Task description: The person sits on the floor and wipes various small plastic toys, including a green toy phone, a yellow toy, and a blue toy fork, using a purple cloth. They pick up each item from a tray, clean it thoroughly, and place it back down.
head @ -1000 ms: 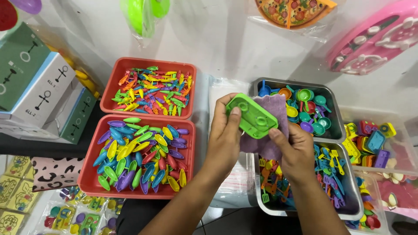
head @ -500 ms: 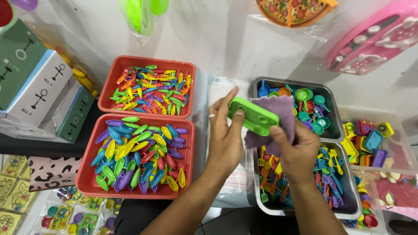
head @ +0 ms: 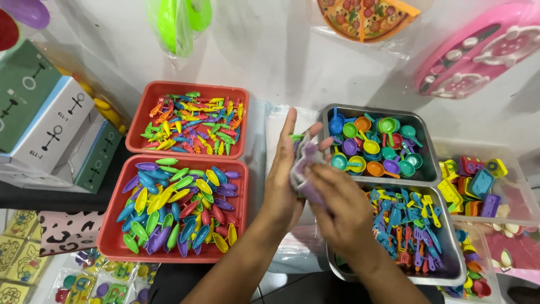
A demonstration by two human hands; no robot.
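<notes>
My left hand (head: 287,180) and my right hand (head: 340,205) are pressed together around a purple cloth (head: 304,163). A green plastic toy piece (head: 296,137) shows only as a sliver at the top of the cloth; most of it is wrapped inside. Left fingers stand upright behind the cloth, and the right hand covers it from the front. Both hands hover between the red trays and the metal trays.
Two red trays hold small coloured toy pieces: the far one (head: 188,87), the near one (head: 112,247). Metal trays on the right hold toy pans (head: 419,121) and toy cutlery (head: 450,264). Boxes (head: 50,124) stand left; clear tubs of toys (head: 478,186) sit right.
The green toy piece, plainly visible on the cloth before, is now almost fully wrapped in it. Both hands have closed together and shifted slightly left and down.
</notes>
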